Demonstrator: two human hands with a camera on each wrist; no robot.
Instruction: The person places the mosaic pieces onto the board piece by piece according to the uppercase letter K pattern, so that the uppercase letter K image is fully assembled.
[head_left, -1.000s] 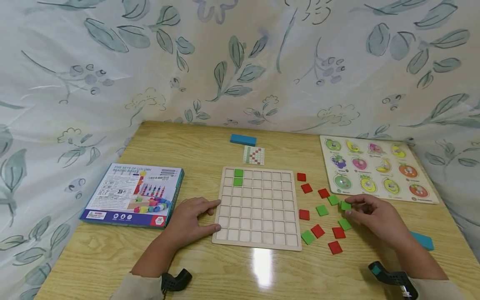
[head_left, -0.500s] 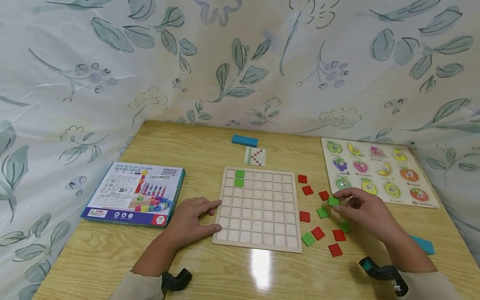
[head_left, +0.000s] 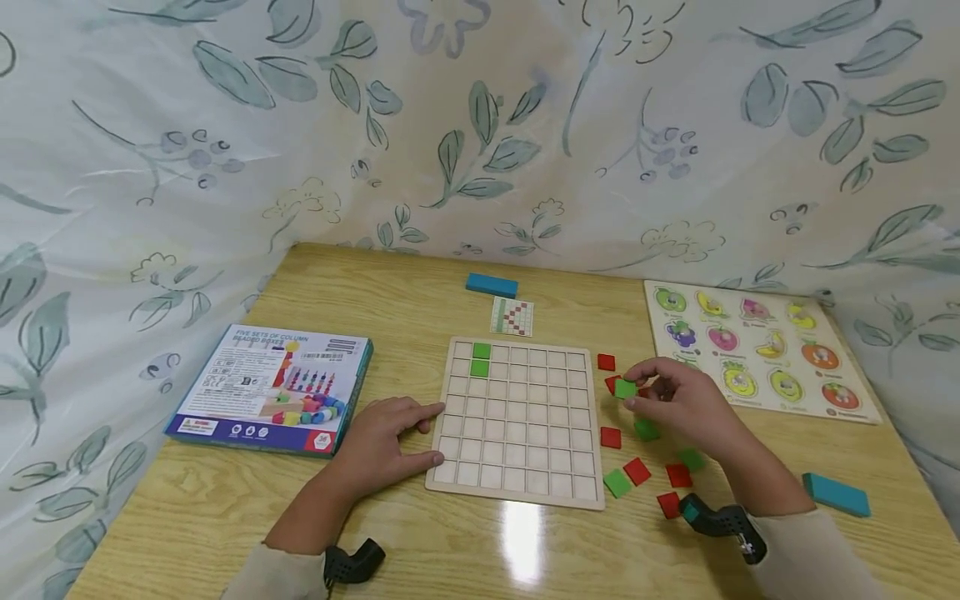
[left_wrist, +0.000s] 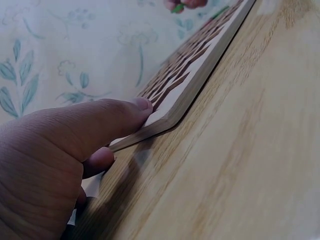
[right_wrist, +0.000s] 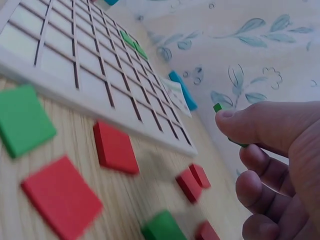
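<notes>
My right hand [head_left: 678, 400] pinches a small green square tile [head_left: 625, 389] between thumb and fingers, raised over the scattered tiles right of the wooden grid board [head_left: 517, 497]. In the right wrist view the thumb covers most of that tile [right_wrist: 217, 107]. Two green tiles [head_left: 481, 359] sit in the board's second column, in the top two rows. My left hand [head_left: 382, 437] lies at the board's left edge, index fingertip and thumb touching it. The left wrist view shows the thumb [left_wrist: 140, 106] on the board's rim near a corner.
Loose red tiles [head_left: 611, 437] and green tiles [head_left: 617, 482] lie right of the board. Behind it are a small pattern card [head_left: 513, 317] and a blue block [head_left: 492, 285]. A boxed toy [head_left: 270, 390] lies left, a fruit puzzle board [head_left: 761, 350] and another blue block [head_left: 836, 495] right.
My right hand has moved left toward the board with the green tile in its fingers, passing over other tiles. My left hand has stayed at the board's edge.
</notes>
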